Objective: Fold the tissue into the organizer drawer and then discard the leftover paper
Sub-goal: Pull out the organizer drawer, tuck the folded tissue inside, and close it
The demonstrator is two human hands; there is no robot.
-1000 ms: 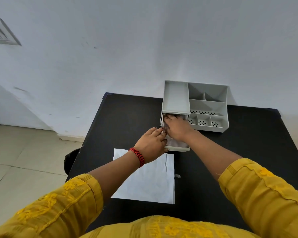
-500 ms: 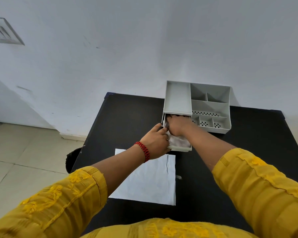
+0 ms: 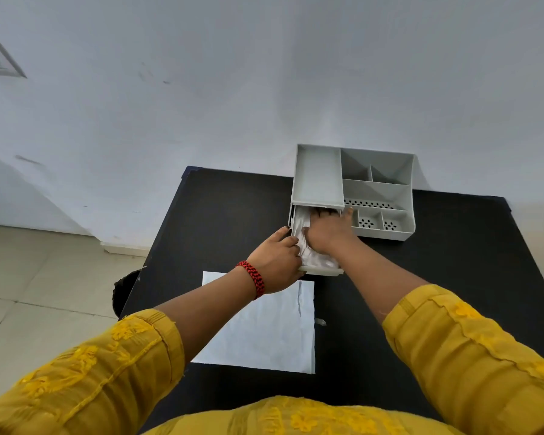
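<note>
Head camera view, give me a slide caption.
Right hand presses white crumpled tissue into grey plastic organizer drawer; left hand steadies it.

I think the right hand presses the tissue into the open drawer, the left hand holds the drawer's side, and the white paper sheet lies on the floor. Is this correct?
Not quite. In the head view the white paper sheet lies on the black table, near the person, not on the floor. The rest holds: the right hand presses the tissue into the open drawer, and the left hand holds its side.
</note>
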